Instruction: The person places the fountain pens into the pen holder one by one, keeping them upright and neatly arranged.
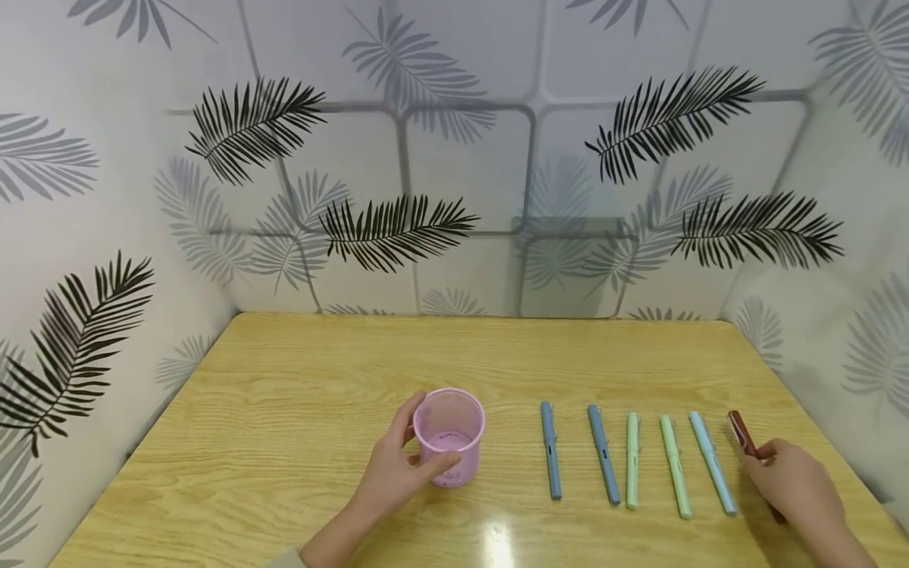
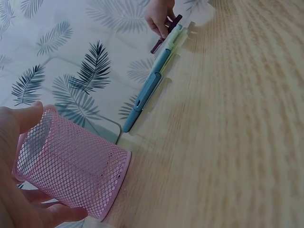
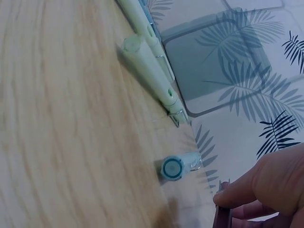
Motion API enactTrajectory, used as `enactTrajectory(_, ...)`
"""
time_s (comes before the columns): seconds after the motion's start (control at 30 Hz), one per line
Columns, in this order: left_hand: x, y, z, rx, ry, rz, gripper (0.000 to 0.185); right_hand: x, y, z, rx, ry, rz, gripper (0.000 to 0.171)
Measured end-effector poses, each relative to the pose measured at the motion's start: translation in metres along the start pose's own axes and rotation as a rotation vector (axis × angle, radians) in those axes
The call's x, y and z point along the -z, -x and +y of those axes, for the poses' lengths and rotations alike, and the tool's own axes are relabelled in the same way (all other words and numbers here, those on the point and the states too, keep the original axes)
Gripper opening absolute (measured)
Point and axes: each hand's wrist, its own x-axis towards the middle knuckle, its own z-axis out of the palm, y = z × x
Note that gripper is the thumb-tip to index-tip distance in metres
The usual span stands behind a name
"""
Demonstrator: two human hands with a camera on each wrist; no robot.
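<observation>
A pink mesh cup (image 1: 450, 443) stands upright on the wooden table (image 1: 298, 394); my left hand (image 1: 398, 469) grips its side, thumb in front and fingers behind. In the left wrist view the pink mesh cup (image 2: 71, 166) fills the lower left. To its right lie several pens in a row: two blue (image 1: 550, 460), two green (image 1: 632, 459), one light blue (image 1: 712, 462). At the far right my right hand (image 1: 795, 481) pinches a dark red pen (image 1: 742, 434). The right wrist view shows the fingertips (image 3: 237, 194) on the dark red pen (image 3: 222, 219), beside the light blue pen's end (image 3: 172, 167).
Leaf-patterned walls (image 1: 454, 173) close in the table at the back and on both sides. The table's left half and back are bare wood. A light glare lies near the front edge (image 1: 497, 544).
</observation>
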Motion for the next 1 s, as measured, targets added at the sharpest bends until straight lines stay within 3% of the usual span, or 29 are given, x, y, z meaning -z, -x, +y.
enactTrajectory(0.37,-0.002,0.009,0.034,-0.016,0.014,-0.004,0.082,0.001,0.006,-0.015,0.119,-0.024,0.134,0.042)
enactTrajectory(0.63,-0.002,0.009,0.031,-0.047,-0.016,0.008,0.08,0.002,0.013,-0.032,0.179,-0.081,0.167,0.04)
enactTrajectory(1.0,-0.003,0.009,0.028,-0.082,-0.042,0.008,0.078,-0.003,0.024,-0.059,0.265,-0.176,0.274,0.036)
